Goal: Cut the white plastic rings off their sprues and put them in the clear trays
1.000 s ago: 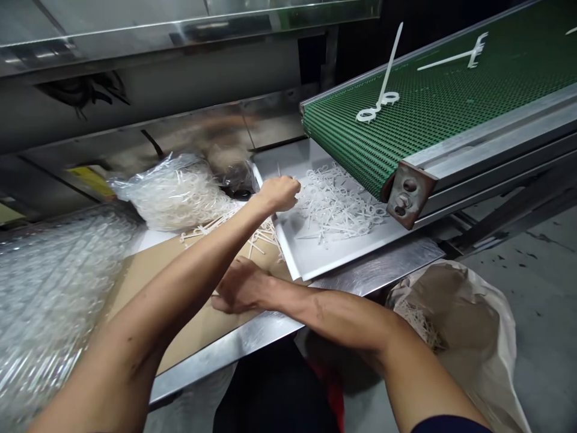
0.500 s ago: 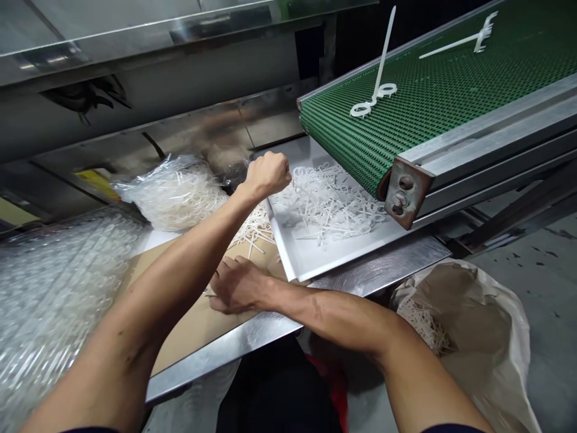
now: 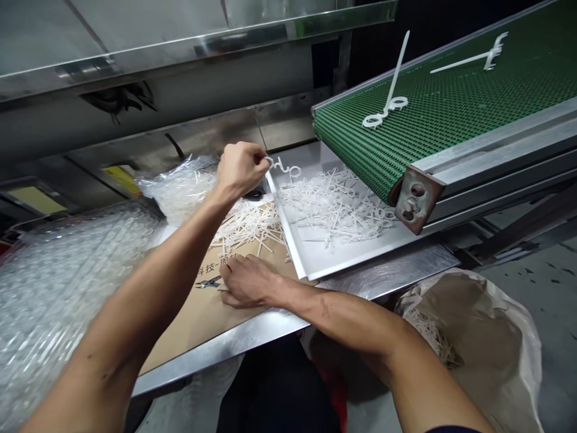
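Note:
My left hand [image 3: 241, 171] is raised over the left edge of the white tray [image 3: 293, 255]. Its fingertips pinch a white plastic moulding [image 3: 293, 172] with small rings at its ends. Lower down, my right hand [image 3: 250, 281] rests on the cardboard sheet [image 3: 184, 331], its fingers curled over a pair of side cutters [image 3: 208, 282]. The jaws stick out to the left; the handles are mostly hidden by the hand. Between my hands and the tray lies a pile of loose white plastic pieces [image 3: 255, 225]. More ringed mouldings [image 3: 338, 207] fill the tray.
A green conveyor belt [image 3: 451, 90] overhangs the tray, carrying two white mouldings. At left are a clear plastic bag [image 3: 180, 186] of parts and a stack of bagged clear pieces [image 3: 67, 288]. An open sack [image 3: 487, 337] with white scraps stands at lower right.
My left hand has shifted left and turned, bringing the moulding into sight. The side cutters' jaws now show beside my right hand. The whole view has shifted slightly.

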Demonstrator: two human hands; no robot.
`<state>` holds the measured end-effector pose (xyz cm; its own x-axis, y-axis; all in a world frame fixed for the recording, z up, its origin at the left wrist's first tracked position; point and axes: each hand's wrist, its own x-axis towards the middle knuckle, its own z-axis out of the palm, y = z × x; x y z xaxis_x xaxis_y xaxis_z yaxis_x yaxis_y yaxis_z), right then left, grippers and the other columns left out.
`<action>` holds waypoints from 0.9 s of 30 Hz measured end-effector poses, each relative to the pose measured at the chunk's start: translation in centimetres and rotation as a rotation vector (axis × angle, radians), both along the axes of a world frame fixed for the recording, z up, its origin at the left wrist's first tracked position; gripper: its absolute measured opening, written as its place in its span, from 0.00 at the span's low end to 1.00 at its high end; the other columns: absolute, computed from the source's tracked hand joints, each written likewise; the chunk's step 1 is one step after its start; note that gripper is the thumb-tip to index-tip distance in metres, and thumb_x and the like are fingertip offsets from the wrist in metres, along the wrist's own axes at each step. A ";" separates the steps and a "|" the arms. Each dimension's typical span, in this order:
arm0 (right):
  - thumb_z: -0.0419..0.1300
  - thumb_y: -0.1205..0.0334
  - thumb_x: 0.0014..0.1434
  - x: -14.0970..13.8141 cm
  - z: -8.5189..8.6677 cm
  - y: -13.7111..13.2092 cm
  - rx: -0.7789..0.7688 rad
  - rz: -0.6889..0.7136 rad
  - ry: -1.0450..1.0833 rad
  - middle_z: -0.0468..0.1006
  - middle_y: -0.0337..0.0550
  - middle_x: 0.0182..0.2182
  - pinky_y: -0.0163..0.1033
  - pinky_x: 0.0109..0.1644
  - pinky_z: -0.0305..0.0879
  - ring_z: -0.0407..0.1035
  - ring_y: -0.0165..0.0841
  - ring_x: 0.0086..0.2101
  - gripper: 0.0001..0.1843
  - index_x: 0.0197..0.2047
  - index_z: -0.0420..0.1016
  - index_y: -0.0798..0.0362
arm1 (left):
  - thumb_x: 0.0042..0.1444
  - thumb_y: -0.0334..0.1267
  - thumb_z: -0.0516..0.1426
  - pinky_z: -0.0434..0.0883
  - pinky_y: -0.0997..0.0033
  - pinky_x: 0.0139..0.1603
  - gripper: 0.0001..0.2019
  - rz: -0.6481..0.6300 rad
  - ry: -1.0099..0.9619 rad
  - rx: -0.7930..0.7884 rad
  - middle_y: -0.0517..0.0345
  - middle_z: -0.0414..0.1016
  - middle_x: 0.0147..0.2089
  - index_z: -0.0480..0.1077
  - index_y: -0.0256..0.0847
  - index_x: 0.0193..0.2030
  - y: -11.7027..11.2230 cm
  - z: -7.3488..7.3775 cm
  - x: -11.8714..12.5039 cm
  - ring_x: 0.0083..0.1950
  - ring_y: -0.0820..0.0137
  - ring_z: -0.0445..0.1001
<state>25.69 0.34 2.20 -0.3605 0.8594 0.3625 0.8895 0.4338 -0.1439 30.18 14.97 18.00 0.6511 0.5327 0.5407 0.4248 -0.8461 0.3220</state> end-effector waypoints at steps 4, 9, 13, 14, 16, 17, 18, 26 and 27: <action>0.63 0.53 0.71 0.0 -0.1 0.0 -0.039 0.000 -0.025 0.78 0.50 0.55 0.52 0.52 0.77 0.77 0.41 0.49 0.19 0.59 0.74 0.54 | 0.59 0.41 0.58 0.70 0.66 0.39 0.11 0.191 0.031 -0.018 0.56 0.81 0.31 0.82 0.40 0.38 1.1 -0.6 -8.2 0.32 0.68 0.75; 0.64 0.55 0.70 0.0 -0.1 0.1 -0.051 -0.058 -0.042 0.76 0.51 0.57 0.54 0.53 0.77 0.76 0.43 0.51 0.20 0.61 0.73 0.54 | 0.58 0.43 0.59 0.68 0.71 0.35 0.12 0.447 0.090 -0.097 0.62 0.81 0.28 0.81 0.40 0.39 0.7 -5.2 -20.9 0.31 0.68 0.77; 0.64 0.55 0.70 0.4 -0.1 0.2 -0.045 -0.112 -0.043 0.76 0.51 0.58 0.54 0.54 0.77 0.76 0.43 0.51 0.20 0.62 0.73 0.54 | 0.63 0.45 0.56 0.74 0.65 0.41 0.14 0.542 0.056 -0.053 0.56 0.84 0.37 0.80 0.42 0.45 -2.3 -10.8 -28.3 0.37 0.62 0.81; 0.64 0.55 0.70 0.5 -0.1 0.3 -0.044 -0.123 -0.042 0.76 0.51 0.58 0.54 0.54 0.77 0.76 0.43 0.51 0.20 0.62 0.73 0.54 | 0.65 0.45 0.55 0.75 0.63 0.44 0.15 0.536 0.059 -0.042 0.54 0.85 0.42 0.80 0.43 0.46 -3.3 -12.2 -29.5 0.39 0.61 0.82; 0.64 0.55 0.70 0.6 -0.2 0.3 -0.040 -0.140 -0.039 0.76 0.51 0.58 0.54 0.54 0.77 0.76 0.43 0.52 0.20 0.62 0.73 0.54 | 0.67 0.45 0.53 0.76 0.60 0.49 0.15 0.485 0.086 -0.037 0.53 0.84 0.49 0.79 0.46 0.49 -5.4 -14.6 -31.2 0.45 0.59 0.82; 0.64 0.55 0.70 0.6 -0.2 0.4 -0.039 -0.145 -0.038 0.76 0.51 0.58 0.54 0.54 0.77 0.76 0.43 0.52 0.20 0.62 0.73 0.54 | 0.67 0.45 0.52 0.76 0.60 0.52 0.15 0.446 0.106 -0.042 0.53 0.84 0.51 0.79 0.48 0.50 -6.3 -15.6 -31.8 0.48 0.59 0.83; 0.64 0.55 0.70 0.6 -0.2 0.4 -0.038 -0.149 -0.037 0.76 0.51 0.58 0.54 0.54 0.77 0.76 0.43 0.52 0.20 0.62 0.73 0.54 | 0.68 0.44 0.52 0.77 0.60 0.54 0.15 0.405 0.127 -0.049 0.54 0.83 0.52 0.79 0.50 0.51 -7.1 -16.4 -32.2 0.50 0.58 0.82; 0.63 0.55 0.69 -0.1 -0.3 -0.1 -0.027 -0.167 0.000 0.76 0.53 0.57 0.56 0.58 0.73 0.73 0.45 0.54 0.22 0.62 0.72 0.55 | 0.68 0.37 0.51 0.75 0.49 0.58 0.17 0.146 0.274 -0.032 0.50 0.81 0.55 0.78 0.52 0.56 -8.8 -17.4 -33.0 0.54 0.55 0.80; 0.63 0.56 0.68 -0.1 -0.2 -0.1 -0.026 -0.165 0.015 0.76 0.55 0.56 0.57 0.59 0.71 0.72 0.47 0.54 0.23 0.62 0.72 0.56 | 0.68 0.36 0.51 0.75 0.48 0.58 0.18 0.133 0.292 -0.019 0.50 0.81 0.56 0.77 0.52 0.57 -8.9 -17.3 -32.9 0.55 0.55 0.79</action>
<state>25.57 0.21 1.97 -0.2088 0.9157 0.3435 0.9459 0.2782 -0.1668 -2.69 6.11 0.67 0.7016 0.6317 0.3298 0.6079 -0.7720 0.1854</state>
